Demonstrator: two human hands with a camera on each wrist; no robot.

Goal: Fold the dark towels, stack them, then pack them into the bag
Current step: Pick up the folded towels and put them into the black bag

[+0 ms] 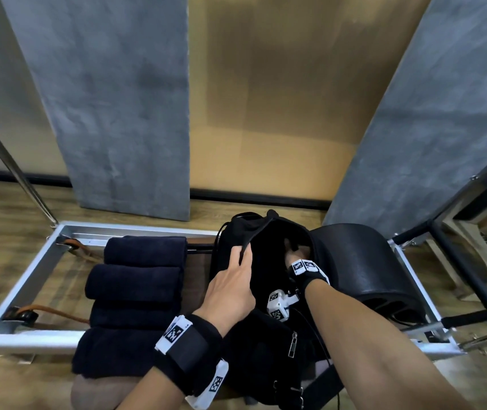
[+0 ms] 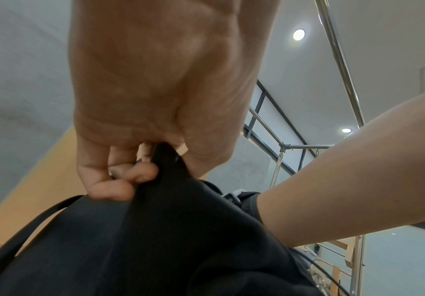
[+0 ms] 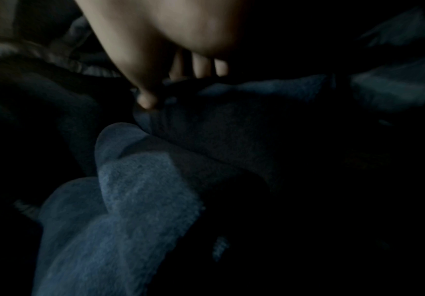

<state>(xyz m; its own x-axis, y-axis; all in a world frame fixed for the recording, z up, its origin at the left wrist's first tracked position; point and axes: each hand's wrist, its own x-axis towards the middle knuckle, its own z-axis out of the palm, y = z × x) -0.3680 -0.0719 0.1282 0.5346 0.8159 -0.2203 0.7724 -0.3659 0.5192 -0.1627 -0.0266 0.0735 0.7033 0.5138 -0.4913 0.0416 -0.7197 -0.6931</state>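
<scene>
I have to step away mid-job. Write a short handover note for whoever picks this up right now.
Left hand: pinches the bag's opening edge, holding it open.
Right hand: deep inside the bag, on a dark towel; whether it grips cannot be told.
Folded towels: a row of four on the bench, left of the bag.
Done: folding; at least one towel is in.
Left: pack those four.

There is 1 black bag [image 1: 269,261]. Left of the bag, 4 folded dark towels [image 1: 138,291] lie in a row; inside the bag at least 1 more towel [image 3: 140,200] shows, the exact number unclear. 2 hands are at the bag. 1 black padded barrel [image 1: 369,261] sits right of the bag. 2 grey panels [image 1: 112,99] stand behind the bag.
</scene>
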